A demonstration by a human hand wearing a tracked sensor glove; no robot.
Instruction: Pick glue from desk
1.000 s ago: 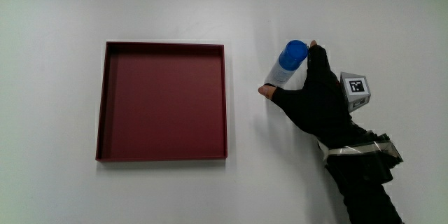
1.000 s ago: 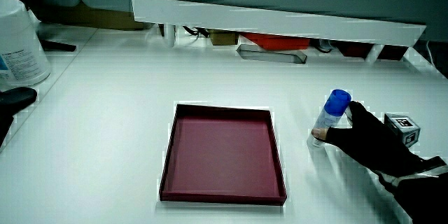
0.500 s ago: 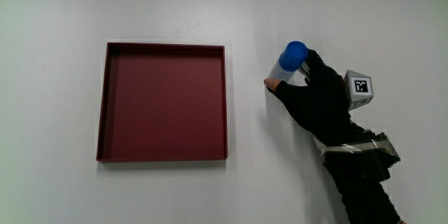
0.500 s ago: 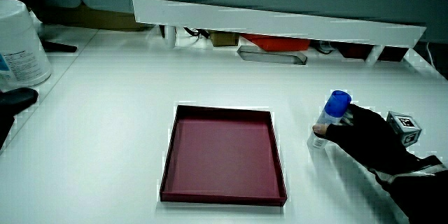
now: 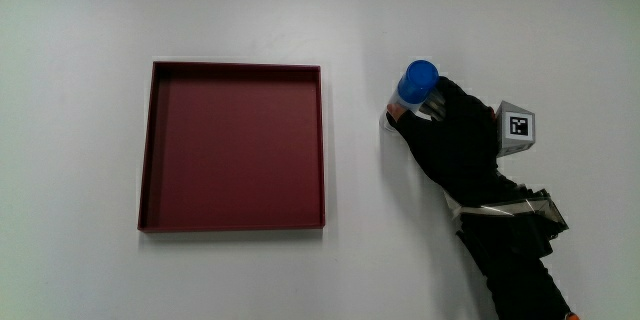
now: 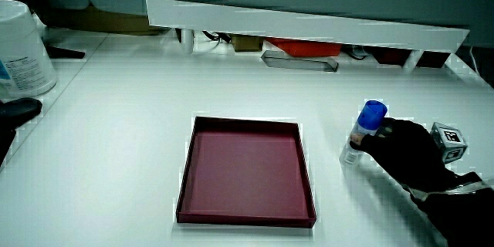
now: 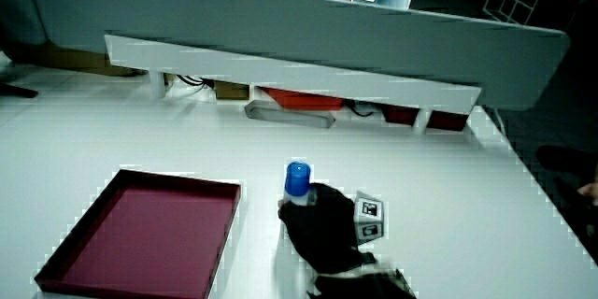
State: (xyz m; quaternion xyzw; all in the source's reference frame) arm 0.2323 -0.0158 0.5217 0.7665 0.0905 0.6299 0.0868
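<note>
The glue (image 5: pixel 414 88) is a clear tube with a blue cap, standing upright on the white table beside the dark red tray (image 5: pixel 146 150). In both side views the glue (image 6: pixel 366 128) (image 7: pixel 296 185) shows its blue cap above the glove. The hand (image 5: pixel 447 138), in a black glove with a patterned cube (image 5: pixel 516 126) on its back, is wrapped around the tube's body, with the fingers curled on it. The tube's base still rests on the table. The hand (image 6: pixel 405 153) (image 7: pixel 322 224) hides most of the tube's lower part.
The dark red tray (image 6: pixel 305 171) (image 7: pixel 56 262) is square, shallow and holds nothing. A low white partition (image 6: pixel 309 23) (image 7: pixel 280 70) runs along the table's edge farthest from the person. A white tub (image 6: pixel 21 46) stands at a table corner.
The hand has closed around the glue: its fingers, spread beside the tube a second ago, now curl on it. The tube has stayed in its place.
</note>
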